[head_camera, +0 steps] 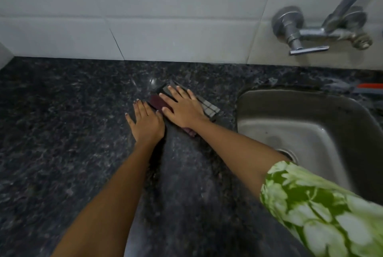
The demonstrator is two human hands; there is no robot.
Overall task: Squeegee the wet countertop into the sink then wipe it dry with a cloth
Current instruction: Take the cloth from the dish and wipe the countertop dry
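A folded cloth point(209, 108), checked grey and white with a dark maroon part, lies flat on the dark speckled granite countertop point(62, 132), just left of the steel sink point(310, 128). My right hand point(182, 107) presses flat on top of the cloth, fingers spread, covering most of it. My left hand point(146, 122) lies flat on the counter right beside it, fingers apart, its thumb side touching the cloth's maroon edge. An orange and grey tool point(369, 86), perhaps the squeegee, lies on the counter behind the sink, cut off by the right edge.
A wall-mounted steel tap point(306, 33) with a lever handle hangs above the sink's back rim. White wall tiles point(145, 18) rise behind the counter. The sink drain point(289, 154) shows partly behind my right forearm, which wears a green floral sleeve.
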